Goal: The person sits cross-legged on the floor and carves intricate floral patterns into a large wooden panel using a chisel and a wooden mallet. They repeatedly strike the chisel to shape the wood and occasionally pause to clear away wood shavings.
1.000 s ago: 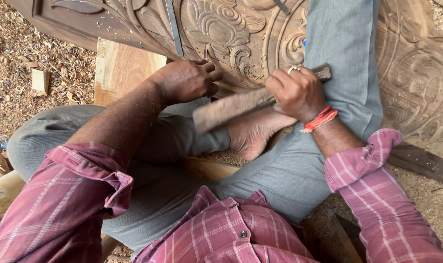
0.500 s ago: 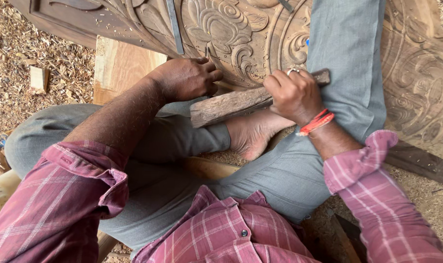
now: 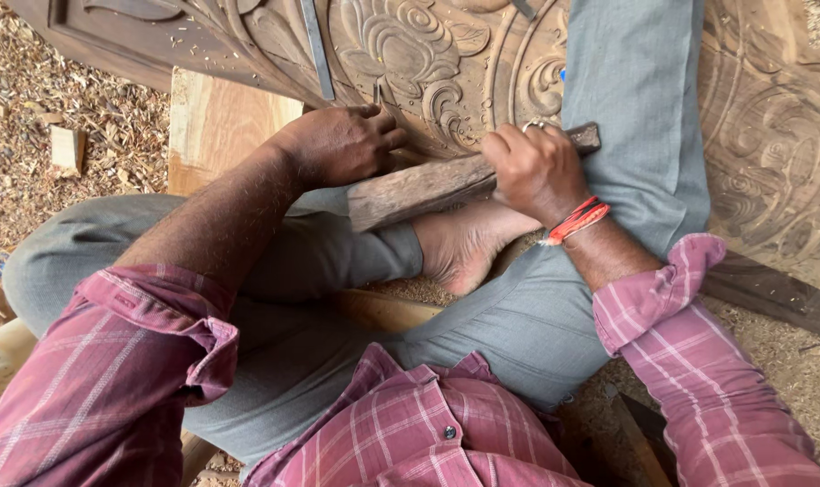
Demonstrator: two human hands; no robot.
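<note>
My left hand (image 3: 342,144) is closed around a thin metal chisel (image 3: 377,93), whose tip rests on the carved wooden panel (image 3: 428,54) with floral scrollwork. My right hand (image 3: 536,171), with a ring and a red thread band at the wrist, grips a rough wooden mallet (image 3: 428,189) held level just below the left hand. My bare foot (image 3: 464,243) lies under the mallet, and my right leg in grey trousers stretches over the panel.
A long flat metal blade (image 3: 317,50) lies on the panel above my left hand. A pale wood block (image 3: 216,126) supports the panel. Wood shavings (image 3: 85,108) and a small offcut (image 3: 67,149) cover the ground at left. A dark plank (image 3: 771,293) lies at right.
The mallet has swung from a tilted position to nearly level, closer to the chisel. My left hand has stayed on the chisel at the carving.
</note>
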